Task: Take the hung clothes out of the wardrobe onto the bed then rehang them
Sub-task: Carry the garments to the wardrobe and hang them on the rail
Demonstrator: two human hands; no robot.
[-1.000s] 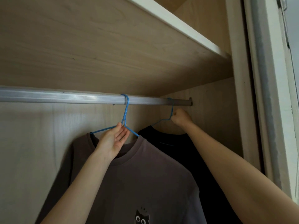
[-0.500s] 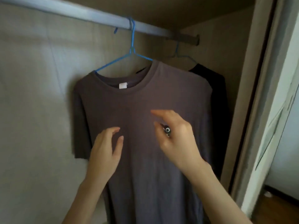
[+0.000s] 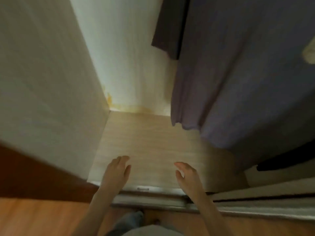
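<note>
The view looks steeply down into the wardrobe. A grey-brown T-shirt [image 3: 238,74] hangs at the upper right, its hem just above the wardrobe floor [image 3: 150,143]. A dark strip of the black garment [image 3: 286,160] shows at the right edge. The rail and hangers are out of view. My left hand [image 3: 115,172] hovers over the front of the wardrobe floor, empty, fingers loosely apart. My right hand [image 3: 187,176] is beside it, also empty, fingers apart. Neither hand touches any clothing.
The wardrobe's pale left side panel [image 3: 51,82] and back wall [image 3: 122,57] enclose the space. A metal sliding-door track [image 3: 153,200] runs along the front edge. Orange wooden room floor [image 3: 34,217] lies below it.
The view has swung from the rail down to the wardrobe floor. Both hands let go of the hangers, dropped past the T-shirt's chest, and now hover low and empty.
</note>
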